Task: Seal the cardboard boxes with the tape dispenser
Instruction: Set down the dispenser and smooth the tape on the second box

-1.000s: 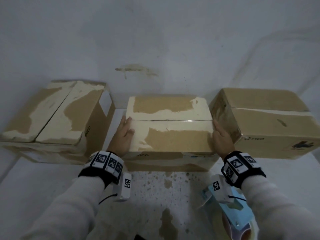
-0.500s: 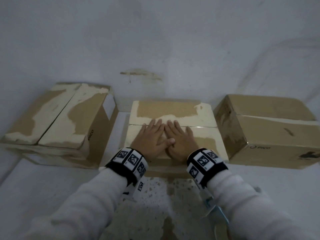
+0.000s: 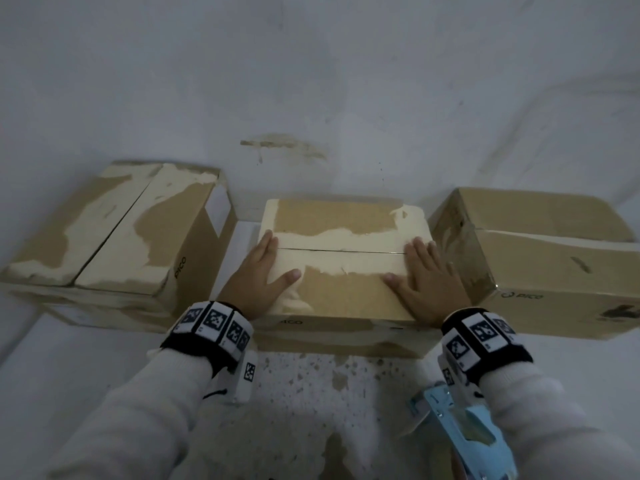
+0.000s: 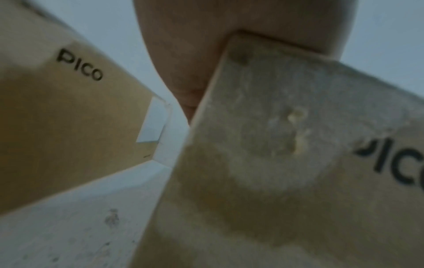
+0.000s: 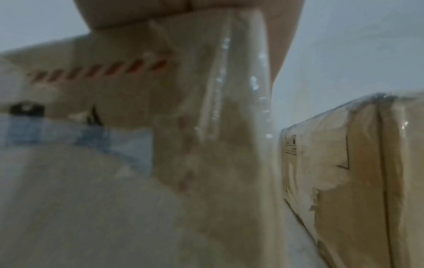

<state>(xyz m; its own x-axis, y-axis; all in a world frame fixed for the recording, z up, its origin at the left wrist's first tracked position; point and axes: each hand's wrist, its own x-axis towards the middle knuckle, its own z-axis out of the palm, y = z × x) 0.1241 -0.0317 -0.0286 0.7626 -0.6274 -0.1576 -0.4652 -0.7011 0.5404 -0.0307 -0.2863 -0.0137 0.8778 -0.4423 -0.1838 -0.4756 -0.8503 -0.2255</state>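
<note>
Three worn cardboard boxes stand in a row against the wall. On the middle box (image 3: 343,289) both my hands lie flat, fingers straight. My left hand (image 3: 261,271) presses its left end and my right hand (image 3: 424,275) presses its right end, along the centre seam (image 3: 339,251) between the closed flaps. The light blue tape dispenser (image 3: 467,434) lies on the floor below my right wrist, held by neither hand. In the left wrist view my palm (image 4: 183,54) sits on the box corner (image 4: 275,127). Clear tape (image 5: 229,90) runs down the box's side in the right wrist view.
The left box (image 3: 114,233) stands at an angle, flaps shut with an open seam. The right box (image 3: 540,258) sits close beside my right hand. A white wall (image 3: 311,81) rises behind the boxes. The speckled floor (image 3: 304,410) lies in front.
My hands were together at the middle of the box top half a second ago. They have slid apart along the seam to its left and right ends.
</note>
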